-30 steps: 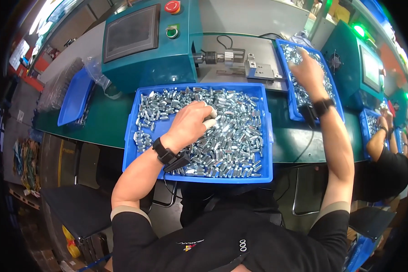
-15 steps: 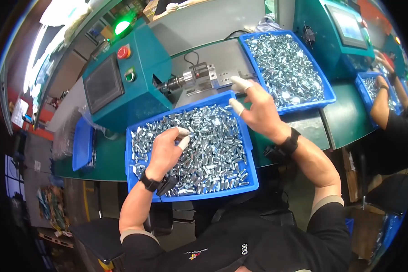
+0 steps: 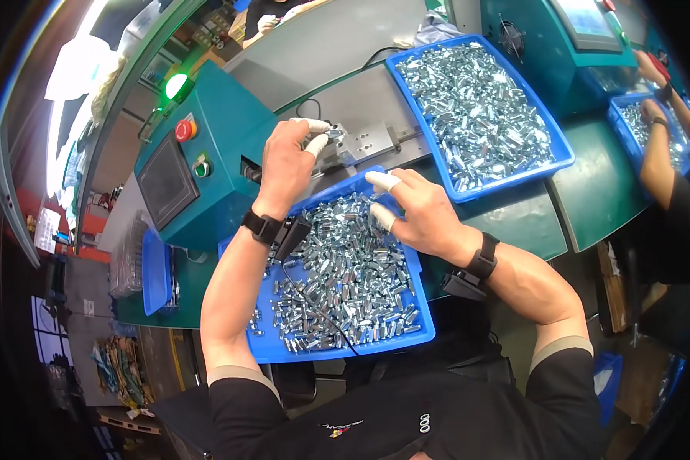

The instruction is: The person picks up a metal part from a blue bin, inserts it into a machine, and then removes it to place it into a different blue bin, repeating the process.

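Note:
My left hand (image 3: 285, 165), with pale finger cots on thumb and forefinger, is closed in a pinch on a small shiny metal part (image 3: 333, 133). It is at the metal fixture (image 3: 366, 144) of a teal bench machine (image 3: 222, 126) and covers much of the spindle. My right hand (image 3: 428, 213), also in finger cots, hovers over the far right corner of the near blue tray (image 3: 429, 303). Its thumb and forefinger are apart with nothing visible between them. Many small silver hexagonal metal pieces (image 3: 353, 276) lie in that tray, whose blue bottom shows at the left.
A second blue tray (image 3: 563, 153) of similar pieces stands at the right behind the near one. The machine carries a dark screen (image 3: 169, 182) and a red button (image 3: 185, 129). A small blue bin (image 3: 156, 272) is at the left. Another person's arm (image 3: 653, 149) works at the far right.
My left hand has gone from among the pieces in the near tray up to the fixture, carrying a metal part. My right hand has come slightly down and left. The view has shifted a little.

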The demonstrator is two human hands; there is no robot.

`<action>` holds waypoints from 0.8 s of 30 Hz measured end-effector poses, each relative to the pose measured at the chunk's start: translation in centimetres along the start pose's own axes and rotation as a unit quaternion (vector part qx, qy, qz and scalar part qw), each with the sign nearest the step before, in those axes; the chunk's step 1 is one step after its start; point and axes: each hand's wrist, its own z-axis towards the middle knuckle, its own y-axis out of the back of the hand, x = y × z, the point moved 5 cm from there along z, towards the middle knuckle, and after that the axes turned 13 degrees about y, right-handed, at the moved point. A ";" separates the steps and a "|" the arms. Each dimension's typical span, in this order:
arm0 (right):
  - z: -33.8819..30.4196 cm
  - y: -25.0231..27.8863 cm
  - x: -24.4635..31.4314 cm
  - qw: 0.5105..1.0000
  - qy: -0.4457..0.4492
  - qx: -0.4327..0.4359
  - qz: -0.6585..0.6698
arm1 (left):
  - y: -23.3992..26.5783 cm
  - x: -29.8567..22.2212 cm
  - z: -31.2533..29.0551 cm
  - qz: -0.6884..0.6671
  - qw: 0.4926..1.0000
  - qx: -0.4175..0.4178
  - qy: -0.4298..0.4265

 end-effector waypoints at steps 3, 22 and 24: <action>0.2 0.4 -0.1 1.000 -0.004 -0.011 -0.002 | -1.1 1.0 0.5 -0.006 0.999 0.025 0.033; -0.1 0.1 -0.1 0.999 -0.020 0.033 -0.003 | -2.0 2.4 0.8 -0.018 0.997 0.025 0.067; 0.0 0.1 -0.1 0.999 -0.018 0.033 -0.002 | -2.2 2.6 0.8 -0.017 0.997 0.038 0.070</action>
